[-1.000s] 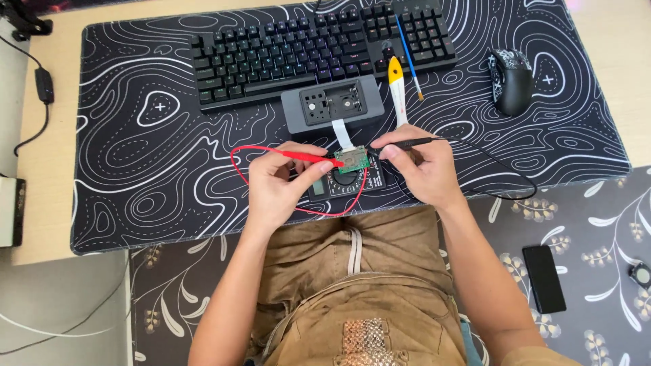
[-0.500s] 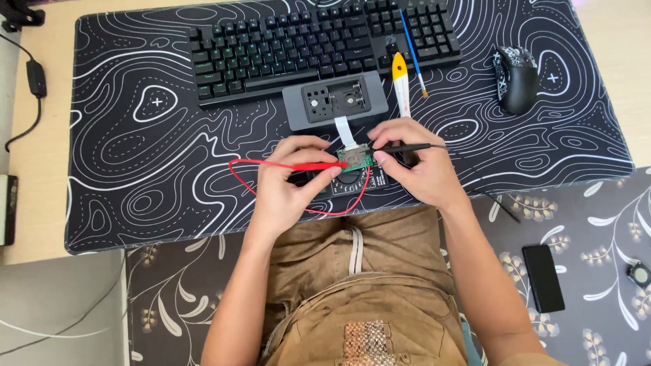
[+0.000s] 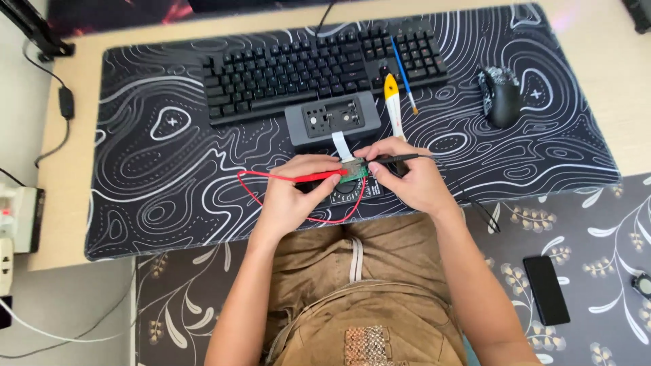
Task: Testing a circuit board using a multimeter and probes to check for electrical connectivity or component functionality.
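Observation:
My left hand (image 3: 293,195) grips a red test probe (image 3: 308,178), its tip pointing right onto a small green circuit board (image 3: 355,170). A red lead (image 3: 271,197) loops from the probe across the mat. My right hand (image 3: 410,180) grips a black test probe (image 3: 401,158), its tip also at the board. Both hands sit close together over a dark meter (image 3: 352,192), mostly hidden beneath them. A white ribbon cable (image 3: 341,145) runs from the board up to a grey box (image 3: 332,121).
A black patterned desk mat (image 3: 156,163) carries a black keyboard (image 3: 319,64), a yellow-handled tool (image 3: 392,95), a thin blue brush (image 3: 404,66) and a black mouse (image 3: 502,97). A dark phone (image 3: 546,289) lies on the floor at right. A power strip (image 3: 12,224) sits at left.
The view has shifted slightly. Both hands stay on the probes at the board, with only small adjustments of the tips.

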